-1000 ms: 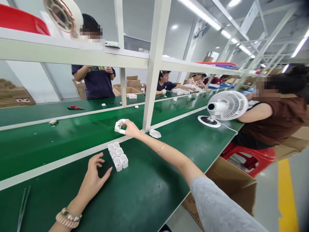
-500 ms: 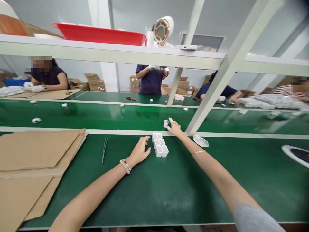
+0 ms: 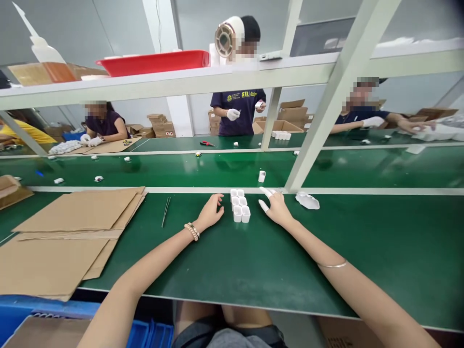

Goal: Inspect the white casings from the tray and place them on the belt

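Several small white square cups stand in a tight block on the green bench. Just left of them rests my left hand, fingers loosely curved and apart, holding nothing. On the other side of the block is my right hand, with white covers on some fingertips. Its thumb and fingers are spread and nothing is between them. A single white cup-shaped piece stands on the green belt beyond my right fingertips, apart from them. To the right of that hand lies a crumpled white piece.
Tweezers and stacked cardboard sheets lie to the left. A slanted white post rises at right, joined to an overhead shelf. Small white parts dot the belt. Co-workers work across it. Blue bins sit below.
My right hand has drawn back from the belt to beside the cups, letting go of the white piece, which now stands on the belt. My left hand stays near the cups. The view has tilted down.
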`<action>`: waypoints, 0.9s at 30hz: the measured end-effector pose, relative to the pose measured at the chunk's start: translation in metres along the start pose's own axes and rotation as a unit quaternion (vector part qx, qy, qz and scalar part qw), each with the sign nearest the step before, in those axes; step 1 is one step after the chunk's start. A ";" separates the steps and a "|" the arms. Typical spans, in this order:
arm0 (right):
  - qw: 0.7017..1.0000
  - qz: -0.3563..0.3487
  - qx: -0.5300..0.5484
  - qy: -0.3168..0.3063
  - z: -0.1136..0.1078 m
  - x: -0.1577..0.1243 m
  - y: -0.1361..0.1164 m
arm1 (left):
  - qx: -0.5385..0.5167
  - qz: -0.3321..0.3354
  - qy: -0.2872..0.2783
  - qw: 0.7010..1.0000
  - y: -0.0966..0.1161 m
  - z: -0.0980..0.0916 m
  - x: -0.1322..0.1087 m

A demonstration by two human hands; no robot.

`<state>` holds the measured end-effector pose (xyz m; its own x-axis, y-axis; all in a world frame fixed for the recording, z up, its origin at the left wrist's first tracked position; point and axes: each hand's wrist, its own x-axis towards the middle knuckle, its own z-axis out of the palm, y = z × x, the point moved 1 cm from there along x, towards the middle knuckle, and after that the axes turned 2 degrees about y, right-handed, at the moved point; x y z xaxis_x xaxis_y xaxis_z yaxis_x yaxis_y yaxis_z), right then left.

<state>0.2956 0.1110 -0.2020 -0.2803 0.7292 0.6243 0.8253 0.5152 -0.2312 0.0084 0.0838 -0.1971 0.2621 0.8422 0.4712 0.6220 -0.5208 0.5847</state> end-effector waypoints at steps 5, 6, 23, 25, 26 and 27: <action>0.999 -0.001 0.003 -0.046 0.002 -0.001 -0.006 | -0.002 -0.007 0.009 1.000 0.000 -0.001 -0.002; 0.999 -0.001 0.002 -0.050 0.003 -0.002 -0.005 | -0.003 -0.009 0.012 1.000 0.000 -0.001 -0.002; 0.995 -0.089 -0.042 0.027 0.018 -0.007 -0.002 | 0.013 -0.004 0.035 0.999 0.005 -0.004 -0.007; 0.995 -0.087 -0.027 0.044 0.021 -0.007 0.002 | 0.028 -0.009 0.044 0.999 0.006 -0.004 -0.007; 0.995 -0.079 -0.019 0.049 0.023 -0.007 0.004 | 0.035 -0.012 0.046 0.998 0.006 -0.005 -0.007; 0.996 -0.069 -0.011 0.051 0.025 -0.007 0.006 | 0.042 -0.016 0.048 0.998 0.007 -0.005 -0.006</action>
<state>0.2900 0.1198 -0.2267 -0.3416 0.6026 0.7212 0.7933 0.5964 -0.1225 0.0076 0.0744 -0.1931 0.1726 0.8386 0.5167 0.6891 -0.4776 0.5450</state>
